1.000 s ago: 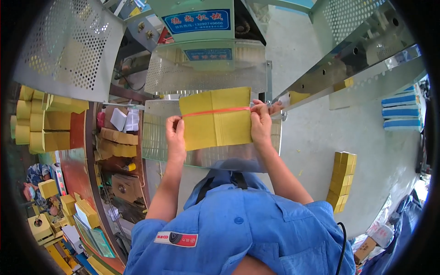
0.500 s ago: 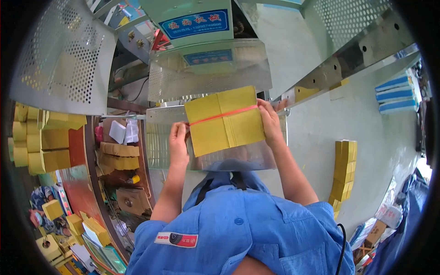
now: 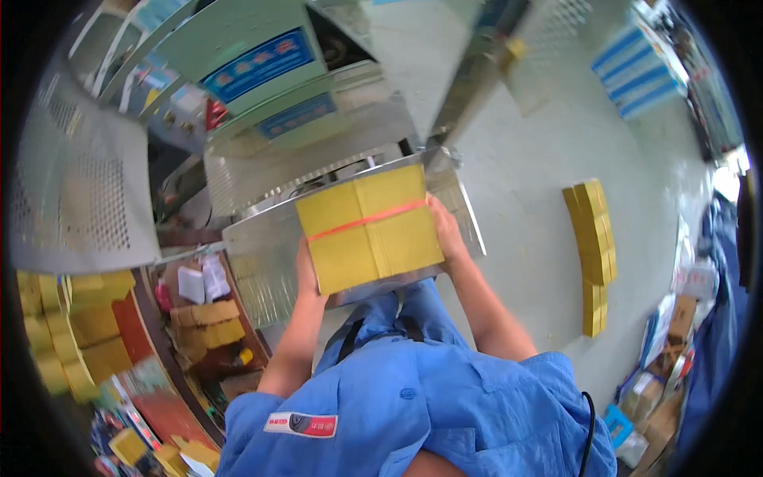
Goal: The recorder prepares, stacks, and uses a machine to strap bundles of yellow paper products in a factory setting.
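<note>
A yellow paper bundle (image 3: 389, 253) with a crease down its middle is held level in front of me, over the metal machine table. Around it runs a thin red strap (image 3: 342, 226). My left hand (image 3: 307, 272) is closed on its left side. On the opposite side, my right hand (image 3: 445, 232) grips the edge. Most fingers of both hands are hidden under or behind the bundle, and the underside is out of sight.
Ahead stands a green machine (image 3: 246, 56) with a metal guard (image 3: 318, 131). A perforated panel (image 3: 87, 183) is at left, above a shelf of cardboard pieces (image 3: 207, 314). More yellow bundles (image 3: 592, 238) lie in a row on the floor at right. Blue-and-white stacked packs (image 3: 640, 71) stand farther off.
My view has turned to the right, and the floor row shows more fully. Still in both hands, the bundle sits lower and farther left in the picture. My left hand lies more along its side.
</note>
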The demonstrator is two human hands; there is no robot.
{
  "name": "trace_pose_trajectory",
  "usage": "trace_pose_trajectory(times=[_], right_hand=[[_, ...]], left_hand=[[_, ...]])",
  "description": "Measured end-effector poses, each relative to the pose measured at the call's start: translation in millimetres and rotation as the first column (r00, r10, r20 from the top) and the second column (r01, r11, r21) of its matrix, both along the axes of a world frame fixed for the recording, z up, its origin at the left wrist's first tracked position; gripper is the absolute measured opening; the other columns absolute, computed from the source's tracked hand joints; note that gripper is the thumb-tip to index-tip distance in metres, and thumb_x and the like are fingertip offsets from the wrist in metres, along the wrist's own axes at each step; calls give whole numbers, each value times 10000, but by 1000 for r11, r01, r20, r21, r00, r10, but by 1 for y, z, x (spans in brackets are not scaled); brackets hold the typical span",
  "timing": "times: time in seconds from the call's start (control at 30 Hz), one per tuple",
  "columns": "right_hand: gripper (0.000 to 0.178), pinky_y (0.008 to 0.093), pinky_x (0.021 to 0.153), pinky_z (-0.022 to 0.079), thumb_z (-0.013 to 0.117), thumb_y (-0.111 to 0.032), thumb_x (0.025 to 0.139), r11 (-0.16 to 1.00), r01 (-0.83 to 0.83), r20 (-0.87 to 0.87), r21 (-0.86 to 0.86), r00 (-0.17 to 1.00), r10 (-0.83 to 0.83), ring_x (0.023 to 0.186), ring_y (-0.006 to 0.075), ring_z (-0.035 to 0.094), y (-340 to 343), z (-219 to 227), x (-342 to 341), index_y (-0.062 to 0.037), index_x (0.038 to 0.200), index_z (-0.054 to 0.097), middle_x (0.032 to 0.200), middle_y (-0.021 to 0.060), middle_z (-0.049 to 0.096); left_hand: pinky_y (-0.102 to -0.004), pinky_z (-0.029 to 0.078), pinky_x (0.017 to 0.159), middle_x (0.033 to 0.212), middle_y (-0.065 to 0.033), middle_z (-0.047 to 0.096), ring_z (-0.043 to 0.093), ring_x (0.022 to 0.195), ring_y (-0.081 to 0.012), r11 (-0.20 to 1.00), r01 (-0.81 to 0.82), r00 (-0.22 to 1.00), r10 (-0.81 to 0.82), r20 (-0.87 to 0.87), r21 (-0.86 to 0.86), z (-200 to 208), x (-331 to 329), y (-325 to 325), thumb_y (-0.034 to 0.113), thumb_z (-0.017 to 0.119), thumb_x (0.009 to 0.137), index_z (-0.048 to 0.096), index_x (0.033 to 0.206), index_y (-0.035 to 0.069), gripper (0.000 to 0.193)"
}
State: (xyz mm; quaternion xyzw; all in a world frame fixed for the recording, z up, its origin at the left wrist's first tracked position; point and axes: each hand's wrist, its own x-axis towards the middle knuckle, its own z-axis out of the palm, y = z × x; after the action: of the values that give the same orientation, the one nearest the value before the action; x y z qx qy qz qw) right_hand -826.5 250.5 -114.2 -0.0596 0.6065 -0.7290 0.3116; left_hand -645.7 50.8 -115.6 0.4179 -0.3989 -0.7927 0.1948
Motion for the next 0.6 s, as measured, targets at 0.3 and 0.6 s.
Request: trace_pose_trajectory(times=[0.3, 0.6], right_hand=[[445, 286, 1016, 415, 435, -295, 1047, 940, 339, 182, -47, 928, -325, 1226, 143, 501, 168, 40, 44, -33, 1403, 482, 1343, 60, 548], [482, 305, 1041, 415, 396, -293, 1057, 666, 746, 185, 4, 654, -734, 1270, 166, 491, 456, 37, 88, -34, 1463, 390, 1395, 101, 511]], left_hand=[[-317, 542, 809, 1130, -96, 638, 647, 973, -205, 892, 418, 908, -411, 76, -173, 54, -35, 134, 341, 462, 1011, 575, 1240, 48, 388], [-295, 532, 765, 1076, -63, 641, 639, 917, -168, 645, 764, 645, -763, 26, -21, 33, -127, 398, 353, 424, 1027, 591, 1221, 42, 403]])
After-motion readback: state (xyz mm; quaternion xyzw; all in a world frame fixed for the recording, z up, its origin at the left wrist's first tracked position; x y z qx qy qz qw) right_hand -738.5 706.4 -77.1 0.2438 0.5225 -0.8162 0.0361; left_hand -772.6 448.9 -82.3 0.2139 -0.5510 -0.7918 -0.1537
